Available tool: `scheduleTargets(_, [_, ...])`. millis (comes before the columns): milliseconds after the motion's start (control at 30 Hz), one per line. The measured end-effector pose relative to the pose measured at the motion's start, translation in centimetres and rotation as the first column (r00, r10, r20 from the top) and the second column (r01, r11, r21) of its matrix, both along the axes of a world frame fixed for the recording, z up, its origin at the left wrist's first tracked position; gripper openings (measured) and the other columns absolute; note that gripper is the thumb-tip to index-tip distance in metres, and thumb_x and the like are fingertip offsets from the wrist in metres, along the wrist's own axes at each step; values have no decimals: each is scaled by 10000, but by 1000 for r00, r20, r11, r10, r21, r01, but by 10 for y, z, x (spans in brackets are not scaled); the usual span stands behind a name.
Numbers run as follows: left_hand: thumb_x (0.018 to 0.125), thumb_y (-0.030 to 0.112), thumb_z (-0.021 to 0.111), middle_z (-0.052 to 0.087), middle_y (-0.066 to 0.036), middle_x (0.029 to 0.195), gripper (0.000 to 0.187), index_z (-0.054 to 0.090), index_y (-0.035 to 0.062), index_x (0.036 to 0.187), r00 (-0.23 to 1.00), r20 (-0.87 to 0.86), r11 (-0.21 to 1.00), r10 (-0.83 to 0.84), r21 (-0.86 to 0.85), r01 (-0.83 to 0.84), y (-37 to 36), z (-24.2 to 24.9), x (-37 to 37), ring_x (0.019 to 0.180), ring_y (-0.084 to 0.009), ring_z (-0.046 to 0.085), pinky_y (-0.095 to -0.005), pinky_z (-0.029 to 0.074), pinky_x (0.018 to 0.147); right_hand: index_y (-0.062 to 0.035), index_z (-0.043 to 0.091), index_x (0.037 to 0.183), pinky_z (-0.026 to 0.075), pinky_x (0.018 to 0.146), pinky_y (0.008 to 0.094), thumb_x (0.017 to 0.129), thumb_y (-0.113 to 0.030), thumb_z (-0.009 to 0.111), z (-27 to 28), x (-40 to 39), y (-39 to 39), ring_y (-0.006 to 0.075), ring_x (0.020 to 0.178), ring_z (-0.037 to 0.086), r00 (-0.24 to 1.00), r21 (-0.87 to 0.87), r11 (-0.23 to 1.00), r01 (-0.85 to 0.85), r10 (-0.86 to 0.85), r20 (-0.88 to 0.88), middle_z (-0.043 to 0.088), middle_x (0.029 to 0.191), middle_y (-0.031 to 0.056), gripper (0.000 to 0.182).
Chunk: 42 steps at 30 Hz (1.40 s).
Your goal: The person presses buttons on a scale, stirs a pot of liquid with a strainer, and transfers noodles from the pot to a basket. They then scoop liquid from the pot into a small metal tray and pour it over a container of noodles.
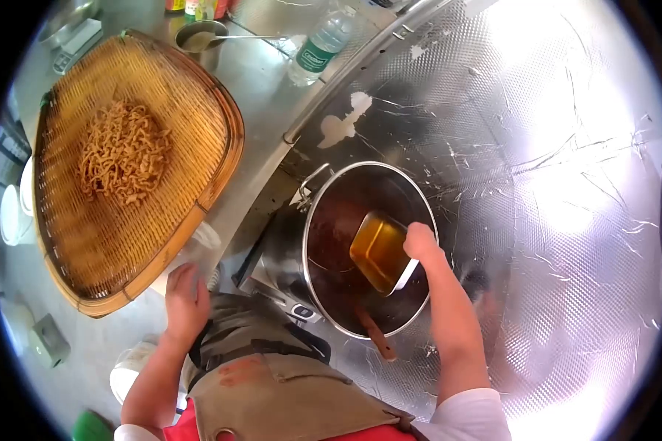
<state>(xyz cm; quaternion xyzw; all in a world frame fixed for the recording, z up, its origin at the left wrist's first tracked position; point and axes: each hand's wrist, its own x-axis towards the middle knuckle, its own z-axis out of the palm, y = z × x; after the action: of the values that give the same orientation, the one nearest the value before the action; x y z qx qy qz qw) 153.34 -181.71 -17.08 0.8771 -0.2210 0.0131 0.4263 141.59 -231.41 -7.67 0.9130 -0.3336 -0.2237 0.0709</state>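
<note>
My right hand (pixel 421 242) is closed on the edge of a rectangular metal container (pixel 379 252) that holds clear amber liquid. The container is over the mouth of a large steel pot (pixel 307 242) with reddish-brown contents. A wooden handle (pixel 376 336) leans out over the pot's near rim. My left hand (pixel 186 298) is beside the counter edge, just below the woven bamboo tray (pixel 191 95), its fingers bent and partly together; whether it holds anything is unclear. A heap of brown fried strips (pixel 125 153) lies on the tray.
Behind the tray are a small metal pot (pixel 198 41) with a spoon and a clear bottle (pixel 322 45) with a green label. Crinkled metallic sheeting (pixel 552 198) covers the wall side at right. White containers (pixel 16 215) stand at far left, another white bucket (pixel 129 371) at lower left.
</note>
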Motion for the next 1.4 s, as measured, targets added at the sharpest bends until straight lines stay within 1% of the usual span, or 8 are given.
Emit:
scheduleTargets(267, [773, -7, 594, 605, -235, 1015, 212, 606, -56, 979, 998, -67, 1000, 6, -7, -6, 13, -2, -10, 957, -415, 565, -441, 469, 851, 14, 687, 877, 525, 823, 455, 763, -45, 585, -37, -11, 12, 417, 929, 636, 1000, 11, 1000, -17, 17, -24, 651, 944, 277, 164])
scheduleTargets(600, [770, 5, 602, 621, -217, 972, 200, 613, -41, 964, 995, -103, 1000, 3, 24, 0, 16, -6, -12, 932, -406, 574, -441, 475, 828, 36, 675, 861, 508, 832, 470, 743, -45, 581, 18, -5, -2, 429, 918, 626, 998, 5, 1000, 10, -10, 69, 643, 933, 284, 171])
scheduleTargets(733, [774, 26, 606, 621, -219, 955, 195, 610, -44, 956, 990, -144, 998, -10, 58, 18, 22, -6, -11, 918, -409, 576, -437, 474, 825, 90, 635, 844, 548, 709, 460, 739, -16, 538, -23, -41, -10, 429, 824, 657, 976, 210, 960, 186, -206, 75, 641, 855, 304, 178])
scheduleTargets(833, [779, 37, 604, 617, -230, 949, 169, 608, -47, 925, 981, -193, 1000, 24, 24, -19, 30, -4, -12, 908, -411, 575, -435, 473, 813, 128, 608, 899, 575, 628, 437, 731, 17, 504, -57, -87, -30, 419, 758, 667, 863, 354, 865, 354, -448, 233, 615, 880, 336, 226])
scheduleTargets(1033, [786, 45, 599, 617, -232, 903, 133, 609, -42, 887, 982, -186, 1000, -8, 28, 13, 28, -6, -13, 865, -410, 582, -435, 474, 781, 58, 652, 975, 564, 519, 375, 726, 4, 529, -48, -143, -10, 270, 689, 644, 445, 695, 519, 497, -840, 310, 645, 836, 142, 283])
scheduleTargets(1133, [787, 47, 600, 615, -231, 874, 131, 609, -42, 882, 985, -168, 998, -35, 43, 43, 24, -6, -13, 843, -413, 585, -434, 477, 769, 33, 623, 1021, 560, 542, 403, 729, 46, 526, -68, -173, -10, 266, 690, 640, 214, 856, 366, 365, -928, 306, 626, 837, 127, 308])
scheduleTargets(1267, [786, 47, 600, 618, -230, 874, 125, 607, -43, 873, 977, -195, 992, -83, 73, 99, 15, 4, -11, 840, -408, 591, -429, 481, 769, 35, 618, 1034, 550, 572, 399, 729, 71, 526, -71, -191, 2, 272, 716, 646, 60, 951, 238, 198, -971, 230, 641, 881, 126, 321])
scheduleTargets(1400, [787, 46, 601, 621, -226, 875, 123, 606, -42, 871, 975, -187, 988, -117, 79, 133, 14, 1, -8, 841, -403, 596, -427, 484, 767, 25, 629, 1013, 537, 546, 381, 739, 73, 521, -71, -195, 13, 257, 705, 648, -10, 969, 230, 85, -973, 232, 647, 877, 118, 299])
